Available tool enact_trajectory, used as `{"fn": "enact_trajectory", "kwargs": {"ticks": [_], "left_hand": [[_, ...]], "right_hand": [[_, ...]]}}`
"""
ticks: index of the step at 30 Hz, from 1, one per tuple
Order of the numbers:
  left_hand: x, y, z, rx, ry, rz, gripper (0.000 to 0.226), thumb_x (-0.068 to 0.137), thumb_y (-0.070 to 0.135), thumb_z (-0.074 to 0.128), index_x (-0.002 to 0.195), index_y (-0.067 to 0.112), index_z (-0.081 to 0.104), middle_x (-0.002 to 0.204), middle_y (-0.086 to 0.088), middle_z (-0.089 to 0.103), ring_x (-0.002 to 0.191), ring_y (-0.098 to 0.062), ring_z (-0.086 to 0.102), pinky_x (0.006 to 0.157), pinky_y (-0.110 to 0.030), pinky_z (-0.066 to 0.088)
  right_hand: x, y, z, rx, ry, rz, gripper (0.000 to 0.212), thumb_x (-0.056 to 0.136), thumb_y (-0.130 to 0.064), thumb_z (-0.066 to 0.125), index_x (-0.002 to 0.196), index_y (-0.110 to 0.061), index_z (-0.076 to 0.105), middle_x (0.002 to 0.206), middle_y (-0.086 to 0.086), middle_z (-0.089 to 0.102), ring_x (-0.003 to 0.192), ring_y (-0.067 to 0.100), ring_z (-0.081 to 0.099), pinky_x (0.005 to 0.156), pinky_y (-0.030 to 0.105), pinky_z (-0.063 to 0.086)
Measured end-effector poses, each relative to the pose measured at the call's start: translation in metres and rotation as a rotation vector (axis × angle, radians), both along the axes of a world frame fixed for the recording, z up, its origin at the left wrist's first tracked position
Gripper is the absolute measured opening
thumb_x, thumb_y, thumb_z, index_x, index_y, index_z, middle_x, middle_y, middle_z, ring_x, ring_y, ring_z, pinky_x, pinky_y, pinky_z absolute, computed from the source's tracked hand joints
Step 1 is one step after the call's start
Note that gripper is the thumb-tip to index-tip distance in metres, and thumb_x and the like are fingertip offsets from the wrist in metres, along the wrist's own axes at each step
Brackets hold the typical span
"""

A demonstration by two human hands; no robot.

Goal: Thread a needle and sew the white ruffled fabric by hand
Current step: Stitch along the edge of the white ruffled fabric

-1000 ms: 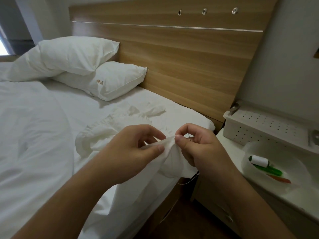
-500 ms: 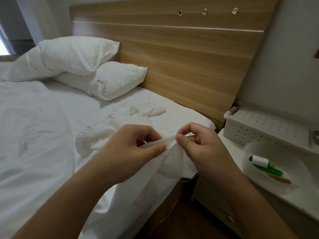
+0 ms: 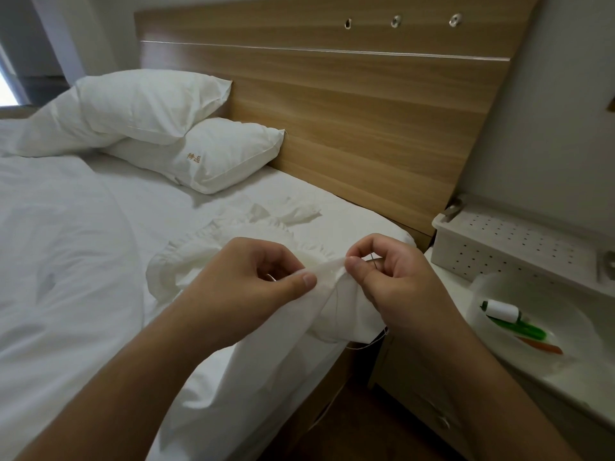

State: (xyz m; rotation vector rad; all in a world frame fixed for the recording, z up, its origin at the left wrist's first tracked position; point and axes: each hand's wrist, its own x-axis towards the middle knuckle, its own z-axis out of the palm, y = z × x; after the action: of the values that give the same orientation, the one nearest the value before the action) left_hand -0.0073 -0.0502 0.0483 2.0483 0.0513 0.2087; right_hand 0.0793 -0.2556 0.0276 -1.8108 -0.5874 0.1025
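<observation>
The white ruffled fabric (image 3: 186,261) lies bunched on the bed, and one edge of it is lifted between my hands. My left hand (image 3: 246,281) pinches that edge between thumb and fingers. My right hand (image 3: 392,277) pinches the fabric close by and holds a thin needle (image 3: 373,259) between its curled fingers. A pale thread (image 3: 372,342) hangs below the fabric near my right wrist. A white thread spool (image 3: 503,311) lies in a white dish (image 3: 565,334) on the nightstand.
Two white pillows (image 3: 159,118) lean on the wooden headboard (image 3: 366,111). A white perforated box (image 3: 519,244) sits on the nightstand behind the dish. Green and orange tools (image 3: 519,329) lie in the dish. White bedding covers the left.
Both hands have dropped slightly with the fabric edge. My right thumb has shifted a little on the fabric. The needle stays between my right fingers.
</observation>
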Motion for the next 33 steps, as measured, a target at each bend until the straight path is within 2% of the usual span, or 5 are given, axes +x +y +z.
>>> {"fn": "enact_trajectory", "kwargs": {"ticks": [9,13,19,25,33], "left_hand": [[0.000,-0.004,0.000,-0.025,0.002,-0.051,0.018,0.090,0.047,0.077,0.093,0.030,0.083,0.087,-0.006,0.080,0.089,-0.036,0.076,0.088,-0.063,0.060],[0.001,-0.006,0.000,-0.027,-0.018,-0.043,0.012,0.097,0.031,0.075,0.090,0.028,0.085,0.085,0.003,0.081,0.085,-0.017,0.078,0.083,-0.042,0.062],[0.000,-0.006,0.001,-0.011,-0.010,0.000,0.014,0.097,0.029,0.074,0.089,0.031,0.085,0.086,0.008,0.081,0.086,-0.010,0.077,0.086,-0.039,0.062],[-0.001,-0.008,0.003,0.010,-0.047,-0.015,0.013,0.098,0.030,0.073,0.091,0.031,0.084,0.085,0.003,0.081,0.085,-0.019,0.076,0.086,-0.053,0.062],[-0.003,-0.009,0.006,-0.022,-0.033,-0.010,0.016,0.099,0.025,0.072,0.090,0.027,0.084,0.085,0.004,0.081,0.085,-0.014,0.078,0.089,-0.048,0.064]], "right_hand": [[-0.001,-0.001,0.000,-0.015,-0.051,-0.006,0.009,0.101,-0.024,0.064,0.093,-0.021,0.067,0.065,0.021,0.059,0.056,0.026,0.053,0.053,0.031,0.044],[-0.003,0.000,0.000,-0.025,-0.073,-0.020,0.008,0.099,-0.025,0.067,0.091,-0.023,0.068,0.066,0.019,0.062,0.061,0.033,0.059,0.056,0.038,0.048],[-0.006,-0.003,0.003,0.019,-0.073,-0.028,0.012,0.096,-0.018,0.071,0.103,-0.022,0.062,0.051,-0.007,0.045,0.044,0.004,0.040,0.044,0.015,0.034],[-0.020,0.000,0.010,-0.072,-0.241,0.033,0.017,0.088,-0.039,0.075,0.086,-0.022,0.069,0.051,-0.006,0.045,0.046,0.007,0.038,0.046,0.024,0.034],[-0.015,-0.005,0.013,-0.082,-0.164,-0.016,0.009,0.093,-0.023,0.073,0.087,-0.018,0.069,0.052,-0.005,0.046,0.047,0.006,0.040,0.046,0.020,0.035]]}}
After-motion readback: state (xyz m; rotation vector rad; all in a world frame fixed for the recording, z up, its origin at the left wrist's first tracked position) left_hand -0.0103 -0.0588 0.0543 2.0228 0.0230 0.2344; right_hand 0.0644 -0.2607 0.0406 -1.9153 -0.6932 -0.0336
